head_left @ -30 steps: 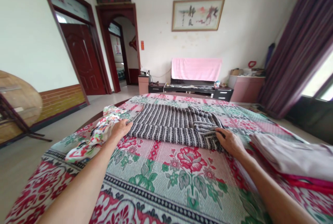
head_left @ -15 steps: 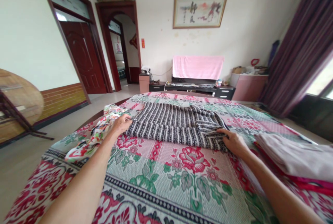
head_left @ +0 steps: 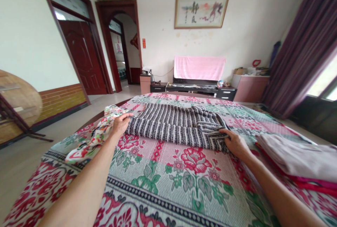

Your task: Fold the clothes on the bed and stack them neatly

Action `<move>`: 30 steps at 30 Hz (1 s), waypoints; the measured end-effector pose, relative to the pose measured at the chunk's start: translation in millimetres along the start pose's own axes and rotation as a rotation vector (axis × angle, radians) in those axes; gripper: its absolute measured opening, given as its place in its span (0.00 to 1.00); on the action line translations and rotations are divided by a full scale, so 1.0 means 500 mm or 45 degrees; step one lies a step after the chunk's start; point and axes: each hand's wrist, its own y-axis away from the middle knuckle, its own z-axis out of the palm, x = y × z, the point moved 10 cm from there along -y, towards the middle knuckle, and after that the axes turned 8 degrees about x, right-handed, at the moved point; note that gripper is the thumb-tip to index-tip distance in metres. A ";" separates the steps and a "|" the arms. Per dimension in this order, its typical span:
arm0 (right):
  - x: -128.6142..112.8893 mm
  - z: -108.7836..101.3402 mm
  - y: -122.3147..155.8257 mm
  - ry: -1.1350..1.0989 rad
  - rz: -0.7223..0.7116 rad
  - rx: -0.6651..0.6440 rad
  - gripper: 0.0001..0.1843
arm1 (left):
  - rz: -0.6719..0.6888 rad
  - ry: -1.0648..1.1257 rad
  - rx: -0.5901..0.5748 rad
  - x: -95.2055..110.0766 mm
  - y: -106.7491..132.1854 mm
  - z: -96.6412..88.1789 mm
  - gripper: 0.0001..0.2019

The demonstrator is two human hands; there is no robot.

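Note:
A black-and-white striped knit sweater [head_left: 171, 125] lies across the patterned cloth, its near part folded over in a wide band. At the band's left end, my left hand [head_left: 121, 124] is closed on the edge, thumb and fingertips at the corner. My right hand [head_left: 237, 144] pinches the right end of the same band, where the knit is bunched in creases. Left of my left hand is a crumpled white floral-print cloth [head_left: 96, 137]. To the right of my right forearm lies a folded light-grey garment [head_left: 300, 155] on top of red and magenta folded ones.
A red, green and white flowered cover [head_left: 195, 185] spreads over the round table. Beyond it stands a low black cabinet [head_left: 228, 94] with a pink towel [head_left: 200, 67] draped above. A round wooden tabletop [head_left: 19, 104] leans at left; a purple curtain [head_left: 297, 47] hangs at right.
My left hand has shifted slightly left with the sweater's corner, and its fingers look straighter. The right hand keeps its hold in nearly the same place.

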 end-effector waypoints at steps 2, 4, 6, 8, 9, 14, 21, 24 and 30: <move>-0.001 0.003 0.001 0.023 -0.010 -0.023 0.24 | 0.017 -0.170 -0.029 -0.004 0.009 0.008 0.19; -0.003 0.006 0.001 0.038 -0.023 -0.046 0.24 | 0.075 -0.317 -0.084 -0.003 0.019 0.024 0.19; -0.002 0.007 0.002 0.049 -0.022 -0.048 0.23 | 0.139 -0.415 -0.123 -0.001 0.027 0.039 0.19; 0.000 0.004 0.002 0.058 -0.010 -0.028 0.23 | 0.160 -0.466 -0.128 -0.003 0.029 0.047 0.19; 0.000 0.003 0.003 0.057 -0.006 -0.016 0.23 | 0.149 -0.474 -0.124 -0.007 0.029 0.048 0.19; 0.002 -0.007 0.004 0.023 0.006 0.064 0.24 | 0.101 -0.444 -0.078 -0.010 0.023 0.037 0.22; 0.000 -0.022 0.007 0.052 0.061 0.116 0.24 | 0.213 -0.616 -0.126 0.005 0.032 0.051 0.20; 0.012 -0.037 0.004 0.065 0.176 0.127 0.22 | 0.257 -0.705 -0.159 0.005 0.036 0.060 0.22; 0.054 -0.094 -0.010 -0.021 0.384 0.106 0.19 | 0.404 -0.684 -0.040 0.055 0.033 0.051 0.18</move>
